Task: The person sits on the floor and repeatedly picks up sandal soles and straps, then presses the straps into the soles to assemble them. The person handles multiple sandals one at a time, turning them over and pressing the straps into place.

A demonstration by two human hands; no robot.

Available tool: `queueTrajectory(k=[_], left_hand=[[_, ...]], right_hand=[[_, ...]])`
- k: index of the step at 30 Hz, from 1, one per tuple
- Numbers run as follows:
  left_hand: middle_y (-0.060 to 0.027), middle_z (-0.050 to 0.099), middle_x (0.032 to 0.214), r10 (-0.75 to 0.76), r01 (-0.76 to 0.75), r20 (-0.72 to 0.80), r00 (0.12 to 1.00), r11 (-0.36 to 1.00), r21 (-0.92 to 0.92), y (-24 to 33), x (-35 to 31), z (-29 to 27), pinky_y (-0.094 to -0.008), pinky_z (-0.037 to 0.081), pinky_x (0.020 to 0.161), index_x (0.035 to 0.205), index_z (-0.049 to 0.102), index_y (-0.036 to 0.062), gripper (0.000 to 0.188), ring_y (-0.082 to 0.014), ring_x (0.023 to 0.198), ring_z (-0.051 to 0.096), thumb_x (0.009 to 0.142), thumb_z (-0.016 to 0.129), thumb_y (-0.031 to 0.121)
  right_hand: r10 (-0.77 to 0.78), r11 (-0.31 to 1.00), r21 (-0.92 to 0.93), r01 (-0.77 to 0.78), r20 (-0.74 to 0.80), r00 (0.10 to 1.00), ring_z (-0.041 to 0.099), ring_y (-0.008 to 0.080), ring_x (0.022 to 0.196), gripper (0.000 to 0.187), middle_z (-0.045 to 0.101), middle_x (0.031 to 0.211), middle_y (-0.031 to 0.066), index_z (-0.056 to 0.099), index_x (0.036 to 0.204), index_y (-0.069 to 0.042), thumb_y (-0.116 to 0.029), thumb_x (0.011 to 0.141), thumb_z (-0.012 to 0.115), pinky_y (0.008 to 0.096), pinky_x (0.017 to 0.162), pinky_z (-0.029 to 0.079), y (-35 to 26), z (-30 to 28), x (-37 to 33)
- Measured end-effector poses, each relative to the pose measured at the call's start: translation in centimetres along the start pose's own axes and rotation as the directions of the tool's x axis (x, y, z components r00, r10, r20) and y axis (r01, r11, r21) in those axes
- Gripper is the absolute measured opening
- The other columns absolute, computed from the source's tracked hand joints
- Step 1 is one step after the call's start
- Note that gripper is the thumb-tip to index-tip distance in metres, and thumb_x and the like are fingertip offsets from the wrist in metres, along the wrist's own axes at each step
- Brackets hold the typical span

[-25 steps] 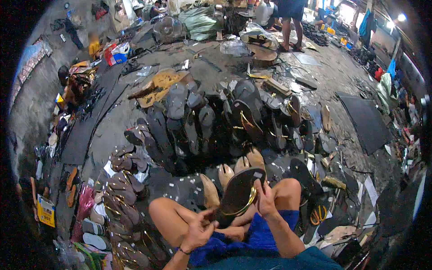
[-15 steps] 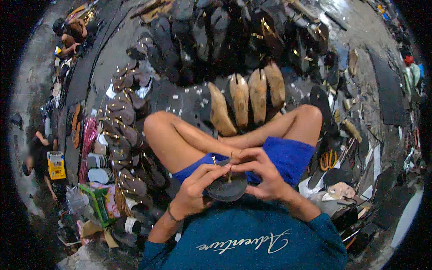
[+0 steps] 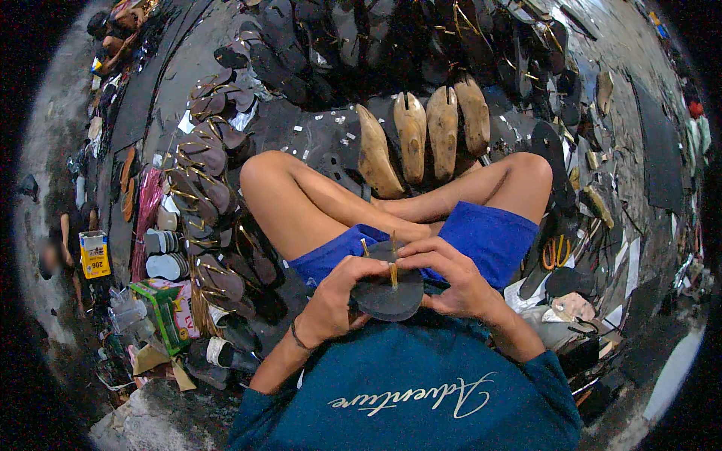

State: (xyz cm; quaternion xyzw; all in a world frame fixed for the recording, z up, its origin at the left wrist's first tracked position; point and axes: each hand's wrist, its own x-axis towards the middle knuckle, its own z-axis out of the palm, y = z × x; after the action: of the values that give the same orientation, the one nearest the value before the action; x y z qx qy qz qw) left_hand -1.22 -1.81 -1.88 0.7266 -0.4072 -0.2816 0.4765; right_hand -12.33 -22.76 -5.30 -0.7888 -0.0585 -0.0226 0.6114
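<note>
A dark grey sandal sole (image 3: 385, 299) is held in front of my belly, its rounded end toward me. A narrow golden strap (image 3: 393, 276) stands up from its middle, with another golden bit showing at its far left edge. My left hand (image 3: 335, 295) grips the sole's left side, fingertips reaching over the top to the strap. On the other side my right hand (image 3: 455, 276) is closed on the sole, its fingers touching the strap from the right and its thumb lower at the edge. The sole's underside is hidden.
Several wooden shoe lasts (image 3: 410, 143) lie beyond my crossed legs. Finished-looking sandals with golden straps (image 3: 203, 161) are piled at the left, and dark sandals (image 3: 346, 37) at the far side. Yellow-handled scissors (image 3: 556, 252) lie right. Another person (image 3: 124, 45) sits far left.
The view has shifted, so my legs and the lasts appear higher. My hands, still on the sandal sole, have spread slightly apart, and more of its top now shows.
</note>
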Motion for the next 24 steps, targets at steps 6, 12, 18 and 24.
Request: queueTrajectory(k=[6,12,18,24], left_hand=[[-0.0145,0.061,0.11,0.068,-0.067,-0.001,0.998,0.984,0.166,-0.1,-0.3,0.2,-0.0362,0.051,0.086,0.11,0.06,0.0041,0.044,-0.0308,0.1,0.063,0.067,0.073,0.002],[-0.0143,0.066,0.103,-0.043,0.047,-0.051,0.998,0.994,0.094,-1.8,-0.9,1.0,-0.0358,0.052,0.087,0.102,0.065,0.0021,0.03,-0.03,0.098,0.065,0.072,0.072,0.003],[-0.0076,0.071,0.096,-0.402,0.253,-0.381,0.833,0.888,-0.383,-0.6,3.6,-2.1,-0.0313,0.053,0.086,0.106,0.067,-0.0025,0.026,-0.0161,0.09,0.067,0.081,0.071,0.002],[-0.0112,0.065,0.107,-0.527,0.229,-0.077,0.846,0.491,-0.84,-7.5,0.9,4.2,-0.0373,0.054,0.087,0.125,0.052,-0.001,0.051,-0.0243,0.095,0.065,0.076,0.064,0.007]], right_hand=[[0.03,0.999,-0.041,-0.029,0.013,0.999,0.053,0.0341,0.117,0.053,0.054,0.122,0.0139,0.058,0.113,-0.009,-0.007,0.065,0.078,0.0407,0.1,0.045,0.3,0.2,-0.3],[-0.041,0.999,0.01,0.04,0.346,0.937,0.051,0.0333,0.11,0.046,0.054,0.113,0.0141,0.055,0.113,-0.008,-0.011,0.072,0.074,0.0433,0.098,0.042,3.6,0.2,1.1],[0.154,0.953,0.296,-0.066,-0.288,0.945,0.051,0.0345,0.111,0.06,0.051,0.117,0.0179,0.046,0.127,-0.003,-0.021,0.078,0.075,0.0453,0.099,0.04,8.8,-3.0,8.6],[0.032,0.741,-0.494,-0.454,-0.65,0.76,0.047,0.0417,0.11,0.059,0.046,0.121,0.026,0.042,0.129,0.004,-0.015,0.08,0.069,0.0468,0.099,0.038,17.5,-2.4,12.7]])
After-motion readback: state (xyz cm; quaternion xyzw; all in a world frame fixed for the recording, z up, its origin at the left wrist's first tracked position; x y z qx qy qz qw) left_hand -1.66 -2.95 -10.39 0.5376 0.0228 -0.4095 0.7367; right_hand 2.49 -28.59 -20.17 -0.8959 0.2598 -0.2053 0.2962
